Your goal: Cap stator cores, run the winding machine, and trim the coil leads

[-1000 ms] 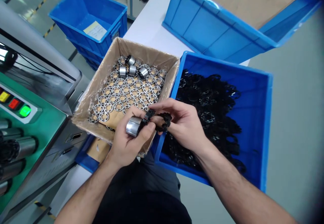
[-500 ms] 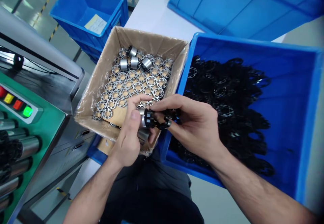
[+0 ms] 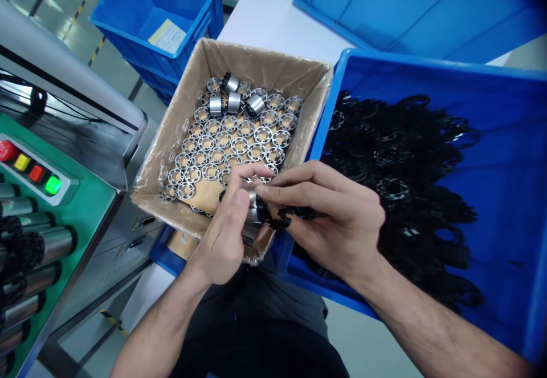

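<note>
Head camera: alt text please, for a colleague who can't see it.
The left hand holds a small metal cylinder while the right hand holds a black ring against its end. Behind them sit a cardboard box with rows of metal parts and a blue bin heaped with black rings.

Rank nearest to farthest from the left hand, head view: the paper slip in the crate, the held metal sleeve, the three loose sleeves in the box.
1. Held metal sleeve: in the left hand, at the cardboard box's near edge.
2. Three loose sleeves: lying at the box's far end.
3. Paper slip: beyond the box, in the blue crate on the left.
</note>
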`<state>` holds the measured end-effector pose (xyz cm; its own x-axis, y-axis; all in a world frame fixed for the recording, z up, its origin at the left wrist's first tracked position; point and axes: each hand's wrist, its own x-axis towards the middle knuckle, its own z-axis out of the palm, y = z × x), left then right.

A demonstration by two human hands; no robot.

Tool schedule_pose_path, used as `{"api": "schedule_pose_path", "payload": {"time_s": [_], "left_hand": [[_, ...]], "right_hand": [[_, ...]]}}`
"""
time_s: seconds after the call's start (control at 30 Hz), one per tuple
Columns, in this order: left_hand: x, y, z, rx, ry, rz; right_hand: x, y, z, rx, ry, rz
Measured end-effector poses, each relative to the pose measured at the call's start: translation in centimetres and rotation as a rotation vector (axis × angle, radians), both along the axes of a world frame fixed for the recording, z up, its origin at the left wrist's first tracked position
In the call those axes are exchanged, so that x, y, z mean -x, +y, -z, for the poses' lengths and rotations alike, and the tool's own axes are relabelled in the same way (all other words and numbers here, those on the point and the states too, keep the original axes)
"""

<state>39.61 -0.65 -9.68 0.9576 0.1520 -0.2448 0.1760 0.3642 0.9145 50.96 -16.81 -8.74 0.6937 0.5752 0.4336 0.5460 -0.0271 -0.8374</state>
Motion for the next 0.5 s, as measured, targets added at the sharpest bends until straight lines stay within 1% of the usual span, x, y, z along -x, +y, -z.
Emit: {"api": "schedule_pose_path", "payload": {"time_s": [0.07,0.1,0.13,0.2,0.23,0.3,0.4,0.5], "left_hand": [[-0.4,0.1,0.0,0.007,-0.025,0.01],[-0.8,0.1,0.0,-0.001,-0.046,-0.014],[-1.2,0.3,0.0,-0.013,-0.067,-0.061],[-2.0,0.6,-0.1,-0.034,-0.087,-0.197],[-2.3,0.7,-0.1,-0.032,-0.084,-0.259],[-2.7,0.9,-0.2,-0.008,-0.06,-0.314],[-2.5,0.8,0.0,0.015,-0.059,-0.273],[-2.0,0.5,0.3,-0.02,-0.116,-0.223]], "right_hand": [[-0.3,0.0,0.0,0.018,0.1,0.02],[-0.4,0.0,-0.1,0.007,0.174,0.042],[-0.6,0.0,-0.2,-0.019,0.249,0.068],[-0.9,0.0,-0.4,-0.097,0.369,0.105],[-1.0,0.0,-0.5,-0.129,0.404,0.102],[-1.0,0.0,-0.8,-0.155,0.436,0.061],[-0.9,-0.1,-0.9,-0.145,0.435,0.014],[-0.8,-0.4,-0.8,-0.118,0.4,0.02]]}}
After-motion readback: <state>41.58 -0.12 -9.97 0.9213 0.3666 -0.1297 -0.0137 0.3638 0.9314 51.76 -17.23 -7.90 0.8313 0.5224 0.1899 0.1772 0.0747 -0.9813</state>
